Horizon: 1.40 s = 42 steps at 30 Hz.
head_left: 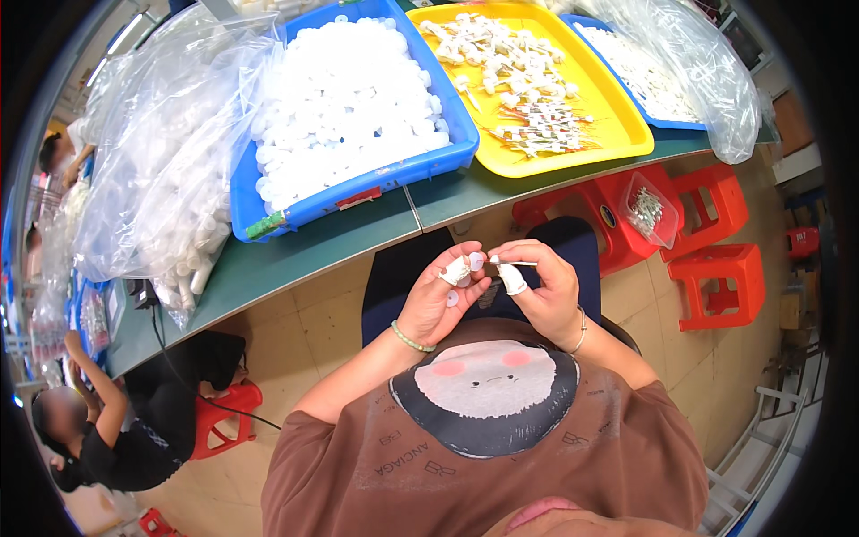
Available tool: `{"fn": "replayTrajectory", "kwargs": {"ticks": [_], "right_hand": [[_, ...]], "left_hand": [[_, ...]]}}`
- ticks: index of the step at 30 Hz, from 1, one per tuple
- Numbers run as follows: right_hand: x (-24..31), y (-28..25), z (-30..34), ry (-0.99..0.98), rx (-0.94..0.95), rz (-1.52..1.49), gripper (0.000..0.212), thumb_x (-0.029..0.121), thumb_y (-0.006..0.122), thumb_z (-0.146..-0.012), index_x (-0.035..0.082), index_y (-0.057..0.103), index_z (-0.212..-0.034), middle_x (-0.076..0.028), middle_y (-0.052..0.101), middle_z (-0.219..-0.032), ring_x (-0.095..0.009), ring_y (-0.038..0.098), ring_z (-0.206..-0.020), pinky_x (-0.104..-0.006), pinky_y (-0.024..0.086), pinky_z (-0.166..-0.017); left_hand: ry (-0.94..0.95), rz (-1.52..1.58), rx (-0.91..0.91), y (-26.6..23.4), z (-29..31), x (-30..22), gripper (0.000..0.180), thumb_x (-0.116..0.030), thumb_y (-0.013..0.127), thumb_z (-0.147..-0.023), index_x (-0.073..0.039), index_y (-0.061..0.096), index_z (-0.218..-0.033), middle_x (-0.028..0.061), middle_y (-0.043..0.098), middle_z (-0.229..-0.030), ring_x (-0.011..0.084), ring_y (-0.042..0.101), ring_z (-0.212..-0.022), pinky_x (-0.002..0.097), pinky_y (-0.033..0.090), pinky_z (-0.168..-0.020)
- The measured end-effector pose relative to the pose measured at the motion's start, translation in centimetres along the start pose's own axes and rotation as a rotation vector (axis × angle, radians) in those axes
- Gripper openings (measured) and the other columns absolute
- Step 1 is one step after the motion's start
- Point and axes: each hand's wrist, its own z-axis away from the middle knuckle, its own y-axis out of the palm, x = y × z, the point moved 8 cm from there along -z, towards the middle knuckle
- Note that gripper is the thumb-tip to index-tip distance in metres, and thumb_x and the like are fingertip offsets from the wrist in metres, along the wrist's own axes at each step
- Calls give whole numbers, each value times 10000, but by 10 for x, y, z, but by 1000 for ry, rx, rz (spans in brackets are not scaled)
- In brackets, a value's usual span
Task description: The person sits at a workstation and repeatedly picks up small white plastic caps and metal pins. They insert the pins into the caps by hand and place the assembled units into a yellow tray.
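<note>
My left hand point(428, 302) is closed in a pinch around a small round white plastic cap point(476, 260). A second white cap point(452, 298) lies against its palm and fingers. Facing it, my right hand point(557, 291) pinches a small white part with a thin wire-like stem point(526, 264), its tip close to the cap. Whether the two pieces touch is too small to tell. White wrapping covers both thumbs. Past the hands, a blue tray point(358, 183) holds a heap of similar white caps. Beside it, a yellow tray point(617, 157) carries small white parts with thin leads.
A green table point(309, 259) spans the far side. Clear bags of white tubes point(161, 197) lie at left, with another blue tray point(689, 123) at far right. Red stools point(716, 277) stand right, one bearing a clear box point(649, 210). A person point(116, 430) sits at left near a black cable point(192, 380).
</note>
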Motion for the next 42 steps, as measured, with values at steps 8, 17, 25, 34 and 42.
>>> {"fn": "replayTrajectory", "kwargs": {"ticks": [8,17,25,34,42], "right_hand": [[-23,12,3,417,136,-53,217,2,616,-819,9,563,-1030,-130,638,-876,-156,635,-696,-271,517,-637],[-24,21,3,425,214,0,123,58,586,-856,-1,547,-957,-130,622,-774,-239,641,-694,-323,499,-637],[-68,42,33,834,179,-578,66,88,553,-923,23,551,-910,-5,613,-741,-66,548,-611,-203,430,-537],[-15,36,9,1,165,389,149,71,618,-828,27,512,-924,-149,596,-746,-351,609,-664,-409,490,-572],[-12,27,6,93,175,229,174,87,623,-826,18,503,-930,-180,590,-844,-362,609,-765,-415,497,-642]], "left_hand": [[41,-29,-97,-14,-5,1,288,-106,595,-911,-25,524,-1178,65,605,-1065,147,609,-976,280,525,-885],[82,-232,-163,-16,1,-5,261,-74,589,-911,-15,565,-1164,50,616,-1052,132,605,-976,252,510,-880],[71,-229,-254,-29,0,6,314,-123,587,-924,-2,538,-1210,32,604,-1033,96,585,-890,213,511,-781],[91,-189,-265,-29,3,8,267,-137,569,-938,-23,561,-1180,23,607,-995,98,585,-882,219,510,-777],[49,-175,-180,-18,-3,10,227,-154,579,-934,-60,571,-1140,33,600,-1008,110,581,-914,241,515,-781]]}}
